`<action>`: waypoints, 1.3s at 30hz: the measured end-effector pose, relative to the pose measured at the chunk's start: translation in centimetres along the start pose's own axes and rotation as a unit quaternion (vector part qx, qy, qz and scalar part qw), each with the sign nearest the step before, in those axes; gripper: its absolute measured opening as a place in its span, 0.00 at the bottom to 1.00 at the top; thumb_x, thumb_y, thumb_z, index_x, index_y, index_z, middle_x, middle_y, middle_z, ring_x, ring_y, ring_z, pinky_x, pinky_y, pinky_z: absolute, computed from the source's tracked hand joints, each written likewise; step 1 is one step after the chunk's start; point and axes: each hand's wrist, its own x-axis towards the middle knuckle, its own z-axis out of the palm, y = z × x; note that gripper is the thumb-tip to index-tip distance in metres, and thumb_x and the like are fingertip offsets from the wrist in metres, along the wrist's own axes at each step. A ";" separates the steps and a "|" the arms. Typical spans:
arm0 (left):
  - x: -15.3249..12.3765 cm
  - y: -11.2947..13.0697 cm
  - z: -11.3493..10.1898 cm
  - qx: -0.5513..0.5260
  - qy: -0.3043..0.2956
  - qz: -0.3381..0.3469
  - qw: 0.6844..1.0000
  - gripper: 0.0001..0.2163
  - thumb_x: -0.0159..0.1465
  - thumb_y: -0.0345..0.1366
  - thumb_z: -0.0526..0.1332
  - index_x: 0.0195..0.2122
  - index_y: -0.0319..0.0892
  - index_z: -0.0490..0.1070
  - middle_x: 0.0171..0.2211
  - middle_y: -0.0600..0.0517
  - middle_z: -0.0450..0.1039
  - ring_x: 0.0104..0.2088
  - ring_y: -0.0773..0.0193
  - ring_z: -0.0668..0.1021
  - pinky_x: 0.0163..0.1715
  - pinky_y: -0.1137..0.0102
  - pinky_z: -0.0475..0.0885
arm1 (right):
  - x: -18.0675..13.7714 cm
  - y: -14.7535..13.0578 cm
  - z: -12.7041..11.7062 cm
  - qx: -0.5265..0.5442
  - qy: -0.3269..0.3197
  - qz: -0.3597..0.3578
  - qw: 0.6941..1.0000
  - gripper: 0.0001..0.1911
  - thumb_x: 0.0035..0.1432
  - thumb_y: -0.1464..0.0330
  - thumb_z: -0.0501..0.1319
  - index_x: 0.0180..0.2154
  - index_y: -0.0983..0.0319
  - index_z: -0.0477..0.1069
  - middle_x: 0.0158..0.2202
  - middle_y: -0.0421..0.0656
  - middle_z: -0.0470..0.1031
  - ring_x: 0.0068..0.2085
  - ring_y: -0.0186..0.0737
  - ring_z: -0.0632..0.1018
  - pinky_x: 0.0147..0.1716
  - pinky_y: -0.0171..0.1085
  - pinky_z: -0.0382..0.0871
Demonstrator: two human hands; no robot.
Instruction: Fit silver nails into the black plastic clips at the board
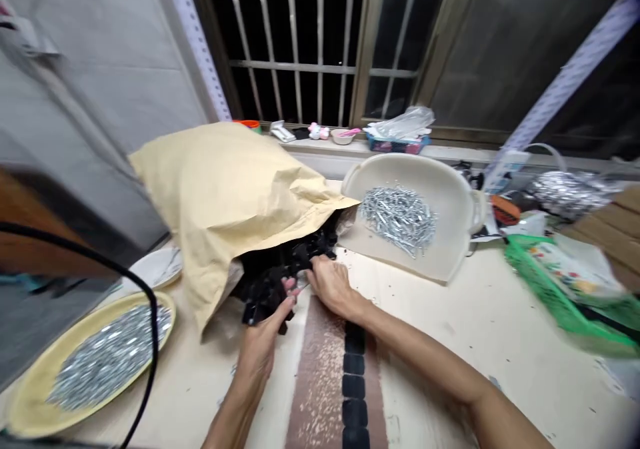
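A large yellow paper sack [240, 182] lies on its side, its mouth facing me. Small black plastic pieces [267, 289] spill from the opening. My left hand [273, 326] is at the lower side of the mouth, fingers curled around some of these pieces. Beside it, my right hand [330, 282] is closed, its fingertips down against the pieces at the edge of the heap; what it pinches is hidden. Below both hands runs a worn brown board [320, 382], and a row of black square pieces [354, 387] lies along its right part.
A yellow dish [30, 402] of flat metal parts is at the left, with a white plate [155, 269] behind it. A cream scoop-shaped tray [450, 236] holds metal pins. At the right is a green basket [555, 296]. A black cable [150, 342] crosses the left foreground.
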 end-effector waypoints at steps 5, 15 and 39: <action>0.6 -1.1 3.2 -0.051 -0.065 -0.090 0.993 0.26 0.45 0.33 0.73 0.47 0.41 0.74 0.44 0.48 0.78 0.49 0.57 0.77 0.53 0.65 0.68 | -5.0 2.5 -0.6 0.128 -0.007 -0.153 0.980 0.15 0.58 0.74 0.51 0.47 0.63 0.65 0.40 0.45 0.71 0.39 0.37 0.74 0.39 0.34 0.68; 1.6 -3.2 6.6 -0.087 -0.030 -0.195 0.976 0.22 0.47 0.23 0.70 0.44 0.38 0.72 0.32 0.49 0.78 0.27 0.64 0.80 0.31 0.70 0.77 | 3.0 15.7 -4.0 -0.046 0.078 0.172 0.981 0.23 0.66 0.62 0.47 0.59 0.63 0.59 0.52 0.56 0.67 0.50 0.49 0.71 0.47 0.50 0.63; 0.8 -3.7 7.9 -0.026 -0.042 -0.102 0.994 0.23 0.43 0.33 0.74 0.43 0.40 0.75 0.40 0.46 0.79 0.45 0.54 0.78 0.48 0.63 0.72 | 2.9 23.5 -3.4 -0.201 0.060 0.185 0.960 0.20 0.65 0.57 0.49 0.57 0.53 0.62 0.52 0.52 0.65 0.52 0.52 0.64 0.46 0.51 0.61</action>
